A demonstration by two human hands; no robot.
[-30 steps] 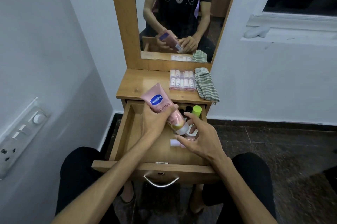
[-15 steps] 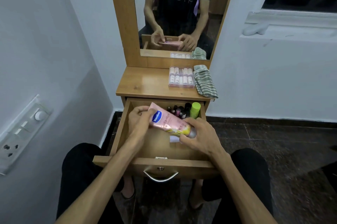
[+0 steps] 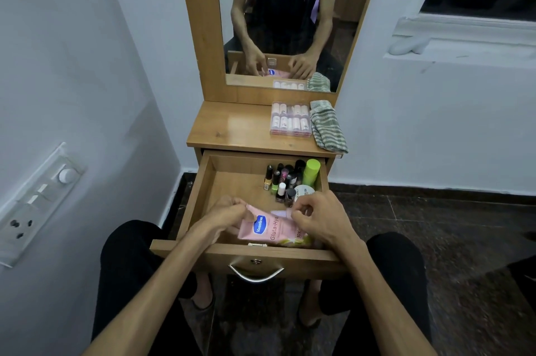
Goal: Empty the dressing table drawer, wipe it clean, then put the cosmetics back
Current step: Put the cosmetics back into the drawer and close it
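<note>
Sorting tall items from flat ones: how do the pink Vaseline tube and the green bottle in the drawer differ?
The pink Vaseline tube lies flat at the drawer's front; the green bottle stands upright in the back right corner. The tube is touched by both hands; the bottle stands untouched. Both are inside the open drawer.

Open wooden drawer [image 3: 200, 196] had bare floor across its left and middle back. Right back corner was blocked by a cluster of small nail polish bottles [image 3: 280, 181], a tall lime-green capped bottle [image 3: 311, 172] and a white round jar [image 3: 304, 191]. Front strip was taken by a flat pink lotion tube [image 3: 271, 229] with both hands on it. Tabletop left half was bare wood; clear plastic case of small bottles [image 3: 290, 119] and striped grey-green cloth [image 3: 327, 126] filled the right.
</note>
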